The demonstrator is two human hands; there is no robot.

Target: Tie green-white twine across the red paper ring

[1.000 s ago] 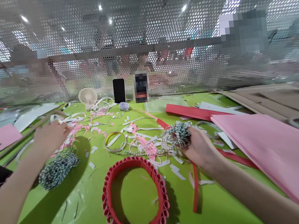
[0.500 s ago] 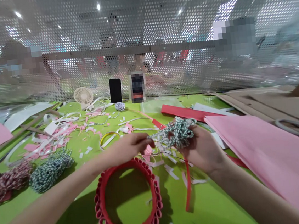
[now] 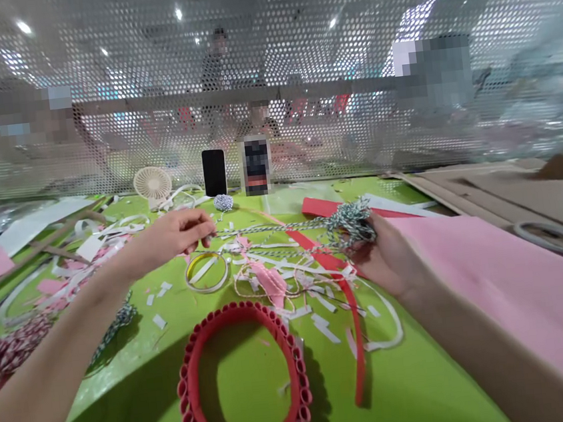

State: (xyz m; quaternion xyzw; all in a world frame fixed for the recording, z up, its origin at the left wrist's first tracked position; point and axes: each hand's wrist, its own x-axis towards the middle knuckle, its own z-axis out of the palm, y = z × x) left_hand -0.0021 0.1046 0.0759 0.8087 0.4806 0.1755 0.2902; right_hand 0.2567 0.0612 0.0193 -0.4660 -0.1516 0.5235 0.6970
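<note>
My right hand (image 3: 383, 247) is closed around a bundle of green-and-white twine (image 3: 349, 224), above the scraps at the right. Several strands stretch leftward from the bundle to my left hand (image 3: 188, 231), whose fingers pinch the twine's other end. Below and between my hands, a red ring edged with small rolled paper loops (image 3: 193, 375) lies on the green table (image 3: 421, 391). A roll of yellow-cored tape (image 3: 206, 272) is just under my left hand. A long red strip (image 3: 356, 344) curves down beneath my right hand.
Pink sheets (image 3: 495, 282) and brown cardboard (image 3: 501, 194) cover the right side. At left lie a red-and-white twine bundle (image 3: 14, 346) and another green twine bundle (image 3: 115, 326), partly behind my arm. A phone (image 3: 214, 172) and small fan (image 3: 152, 184) stand before a perforated screen (image 3: 332, 118).
My left hand has moved left and slightly up, away from my right hand, drawing strands of twine out from the bundle. My right hand has risen slightly, still holding the bundle.
</note>
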